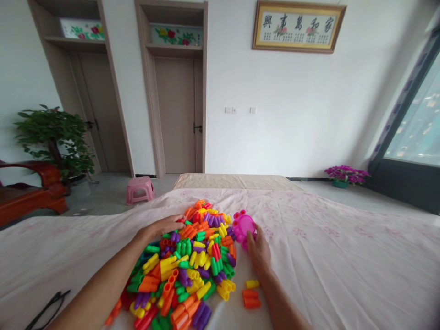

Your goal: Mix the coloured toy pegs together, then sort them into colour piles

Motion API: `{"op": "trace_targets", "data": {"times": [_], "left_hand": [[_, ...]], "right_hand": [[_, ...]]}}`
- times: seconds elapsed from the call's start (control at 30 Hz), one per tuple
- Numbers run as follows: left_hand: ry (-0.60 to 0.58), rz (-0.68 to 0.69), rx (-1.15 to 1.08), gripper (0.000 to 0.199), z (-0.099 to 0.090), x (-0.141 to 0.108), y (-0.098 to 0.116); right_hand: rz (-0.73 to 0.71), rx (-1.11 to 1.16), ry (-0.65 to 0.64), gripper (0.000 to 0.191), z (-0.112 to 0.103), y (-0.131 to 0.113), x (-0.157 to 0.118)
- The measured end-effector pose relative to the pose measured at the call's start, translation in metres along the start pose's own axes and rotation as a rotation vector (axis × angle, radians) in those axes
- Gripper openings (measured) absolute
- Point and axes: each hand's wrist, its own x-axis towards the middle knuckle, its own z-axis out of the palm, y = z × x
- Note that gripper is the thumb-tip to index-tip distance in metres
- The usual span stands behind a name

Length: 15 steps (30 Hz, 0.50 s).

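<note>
One green pot [340,184] holds flowers [347,174], the right hand [260,250] a pink piece [245,224].

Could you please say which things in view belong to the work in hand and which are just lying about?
In use:
round magenta plastic piece with knobs, in the right hand
heap of multicoloured plastic tube blocks, left hand at its edge
loose orange and yellow tube blocks, probably

Lying about:
thin black-framed item, perhaps glasses
pink plastic stool
purple potted flowers
</note>
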Motion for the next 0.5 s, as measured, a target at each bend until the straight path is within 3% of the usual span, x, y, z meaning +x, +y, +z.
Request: {"op": "trace_targets", "data": {"times": [0.17,0.27,0.37,0.5], "left_hand": [[-0.265,-0.045,0.025,0.036,-0.015,-0.038,0.009],[-0.319,-0.043,0.042,0.038,-0.029,-0.050,0.018],[-0.155,-0.024,0.064,0.046,-0.046,-0.057,0.012],[0.212,-0.087,0.161,0.052,-0.055,-0.085,-0.028]], "right_hand": [[0.007,-0.014,-0.003,0.055,-0.002,-0.003,-0.001],[0.005,-0.012,-0.014,0.057,-0.003,-0.004,0.000],[0.003,0.006,-0.013,0.059,-0.003,-0.003,0.001],[0.006,0.014,-0.023,0.060,-0.003,-0.003,0.002]]}}
